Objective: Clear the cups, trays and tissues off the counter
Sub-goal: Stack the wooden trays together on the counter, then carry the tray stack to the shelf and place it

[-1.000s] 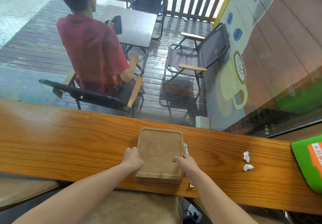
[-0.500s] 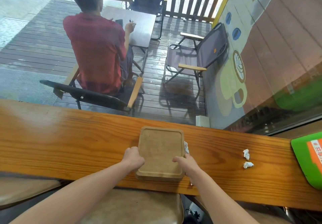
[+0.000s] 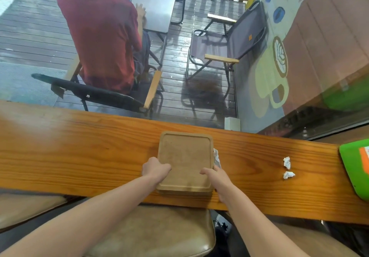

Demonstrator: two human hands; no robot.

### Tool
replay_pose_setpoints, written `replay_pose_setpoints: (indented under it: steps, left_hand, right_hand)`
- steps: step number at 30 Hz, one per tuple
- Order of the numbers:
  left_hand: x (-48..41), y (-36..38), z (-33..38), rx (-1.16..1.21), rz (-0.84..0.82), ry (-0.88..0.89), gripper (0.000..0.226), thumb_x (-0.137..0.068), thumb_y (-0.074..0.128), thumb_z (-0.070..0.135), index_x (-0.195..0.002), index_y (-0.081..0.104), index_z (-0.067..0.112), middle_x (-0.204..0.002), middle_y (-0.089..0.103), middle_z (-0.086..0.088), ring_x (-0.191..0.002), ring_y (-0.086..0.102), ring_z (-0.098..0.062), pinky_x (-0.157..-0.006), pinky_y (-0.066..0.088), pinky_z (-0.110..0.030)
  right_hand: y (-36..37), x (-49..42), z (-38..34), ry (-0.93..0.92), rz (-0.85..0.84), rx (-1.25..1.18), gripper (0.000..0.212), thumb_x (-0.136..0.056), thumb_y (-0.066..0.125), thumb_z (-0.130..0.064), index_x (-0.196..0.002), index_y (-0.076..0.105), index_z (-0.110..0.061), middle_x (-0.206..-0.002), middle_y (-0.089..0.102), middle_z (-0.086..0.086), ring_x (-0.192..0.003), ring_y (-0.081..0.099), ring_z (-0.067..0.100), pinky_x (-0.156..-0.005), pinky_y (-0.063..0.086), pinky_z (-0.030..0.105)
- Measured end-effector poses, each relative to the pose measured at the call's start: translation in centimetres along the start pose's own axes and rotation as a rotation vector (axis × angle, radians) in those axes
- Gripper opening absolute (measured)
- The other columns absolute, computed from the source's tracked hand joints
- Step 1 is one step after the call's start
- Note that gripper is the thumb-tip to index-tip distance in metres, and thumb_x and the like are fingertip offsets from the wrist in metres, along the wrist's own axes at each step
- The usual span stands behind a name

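- Your left hand [image 3: 154, 169] grips the left edge of the tray [image 3: 185, 158], thumb on top and fingers curled under.
- Your right hand [image 3: 216, 177] grips the right edge of the tray, thumb on top, and the other fingers go down the side.
- The tray is brown wood with round corners. It sits in the middle of the counter [image 3: 79, 153], with its near edge close to the counter's near edge.
- There looks to be a second tray just under the tray, stacked. You can only see a thin strip of it at the near edge.
- A white tissue [image 3: 216, 157] pokes out from the right side of the tray, touching it, just above your right hand. You cannot tell if your fingers pinch it.
- Two small balls of tissue lie on the counter, well to the right of the tray. One ball [image 3: 287, 162] is farther from you and the other ball [image 3: 288, 174] is nearer. They sit close but apart.
- A green thing [image 3: 353, 169] with an orange patch lies on the counter far right of the tray, past the tissue balls.
- A tan seat [image 3: 155, 234] is below the tray, under the counter's near edge.
- Past the tray, through the glass, a person in a red shirt [image 3: 103, 37] sits in a chair at a table [image 3: 151, 7], back to you.
- An empty chair [image 3: 225, 45] stands outside too, past the tray and to the right.
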State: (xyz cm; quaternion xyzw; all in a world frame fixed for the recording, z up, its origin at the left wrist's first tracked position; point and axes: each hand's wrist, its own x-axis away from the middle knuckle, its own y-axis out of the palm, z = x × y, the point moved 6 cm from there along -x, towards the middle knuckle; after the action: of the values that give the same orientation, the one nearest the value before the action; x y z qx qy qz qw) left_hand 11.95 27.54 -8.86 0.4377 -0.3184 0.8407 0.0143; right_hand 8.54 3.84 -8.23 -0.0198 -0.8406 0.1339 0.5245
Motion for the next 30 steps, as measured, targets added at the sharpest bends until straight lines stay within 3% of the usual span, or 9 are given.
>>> replay_pose_setpoints:
  steps: [4, 7, 12, 14, 17, 20, 25, 28, 30]
  left_hand:
    - [-0.9, -0.1, -0.7, 0.072, -0.014, -0.048, 0.036, -0.081, 0.068, 0.034, -0.107, 0.065, 0.011, -0.101, 0.067, -0.005, -0.089, 0.063, -0.024, -0.071, 0.055, -0.033]
    - [-1.2, 0.2, -1.1, 0.165, -0.026, -0.107, 0.048, -0.079, 0.07, 0.04, -0.117, 0.065, 0.009, -0.109, 0.068, -0.008, -0.095, 0.063, -0.027, -0.077, 0.056, -0.037]
    - [-1.5, 1.6, -2.2, 0.447, -0.118, -0.22, 0.086, -0.068, 0.075, 0.054, -0.135, 0.05, 0.006, -0.126, 0.061, -0.013, -0.111, 0.06, -0.034, -0.095, 0.053, -0.049]
    - [-1.7, 2.6, -2.8, 0.55, -0.184, -0.257, 0.089, -0.069, 0.079, 0.05, -0.138, 0.046, 0.006, -0.125, 0.061, -0.014, -0.111, 0.06, -0.035, -0.092, 0.054, -0.05]
    - [-1.2, 3.6, -3.3, 0.709, -0.303, -0.307, 0.084, -0.072, 0.085, 0.039, -0.138, 0.043, 0.009, -0.119, 0.064, -0.015, -0.102, 0.064, -0.034, -0.075, 0.059, -0.046]
    - [-0.2, 2.9, -3.0, 0.725, -0.376, -0.256, 0.089, -0.067, 0.089, 0.033, -0.139, 0.043, 0.01, -0.123, 0.064, -0.017, -0.108, 0.064, -0.037, -0.09, 0.055, -0.057]
    - [3.6, 1.7, 0.3, 0.711, -0.338, -0.071, 0.084, -0.066, 0.09, 0.024, -0.132, 0.042, 0.007, -0.124, 0.062, -0.02, -0.106, 0.065, -0.038, -0.088, 0.056, -0.058]
    - [7.3, 2.2, 3.7, 0.644, -0.357, 0.082, 0.087, -0.066, 0.089, 0.028, -0.135, 0.04, 0.008, -0.126, 0.06, -0.02, -0.109, 0.064, -0.037, -0.087, 0.056, -0.056]
    - [10.6, 3.1, 6.3, 0.567, -0.368, 0.196, 0.09, -0.068, 0.086, 0.046, -0.135, 0.038, 0.01, -0.125, 0.061, -0.018, -0.106, 0.065, -0.035, -0.083, 0.058, -0.052]
  right_hand:
    - [-0.6, -0.7, 0.4, 0.087, 0.053, -0.087, 0.046, -0.086, 0.069, -0.03, -0.129, 0.056, -0.018, -0.14, 0.056, 0.007, -0.114, 0.05, 0.025, -0.089, 0.038, 0.04]
    - [-1.0, -1.2, 0.8, 0.115, 0.113, -0.164, 0.069, -0.082, 0.072, -0.037, -0.142, 0.049, -0.013, -0.141, 0.055, 0.01, -0.125, 0.05, 0.03, -0.09, 0.04, 0.04]
    - [-1.3, -1.8, 1.2, 0.097, 0.13, -0.245, 0.064, -0.084, 0.075, -0.04, -0.137, 0.055, -0.011, -0.124, 0.066, 0.008, -0.107, 0.058, 0.025, -0.094, 0.047, 0.041]
    - [-0.6, -2.1, 1.4, 0.062, 0.055, -0.227, 0.066, -0.082, 0.077, -0.044, -0.136, 0.056, -0.012, -0.121, 0.068, 0.007, -0.11, 0.062, 0.027, -0.1, 0.051, 0.048]
    - [0.1, -1.9, 1.9, 0.022, 0.027, -0.209, 0.074, -0.081, 0.079, -0.046, -0.141, 0.049, -0.016, -0.123, 0.066, 0.006, -0.112, 0.062, 0.027, -0.103, 0.049, 0.052]
    - [0.0, -1.1, 2.2, 0.001, -0.007, -0.219, 0.078, -0.079, 0.08, -0.047, -0.143, 0.044, -0.02, -0.127, 0.064, 0.006, -0.118, 0.059, 0.03, -0.104, 0.048, 0.055]
    - [-2.6, 2.9, 1.8, -0.082, -0.041, -0.379, 0.061, -0.08, 0.082, -0.033, -0.129, 0.05, -0.015, -0.11, 0.07, 0.006, -0.097, 0.068, 0.025, -0.069, 0.056, 0.039]
    - [-6.1, 6.6, 2.3, -0.152, -0.012, -0.453, 0.058, -0.082, 0.081, -0.029, -0.129, 0.05, -0.014, -0.112, 0.07, 0.008, -0.098, 0.07, 0.027, -0.074, 0.059, 0.045]
    - [-9.0, 9.5, 3.3, -0.197, -0.002, -0.483, 0.057, -0.083, 0.08, -0.028, -0.13, 0.052, -0.013, -0.116, 0.07, 0.01, -0.102, 0.069, 0.029, -0.086, 0.058, 0.05]
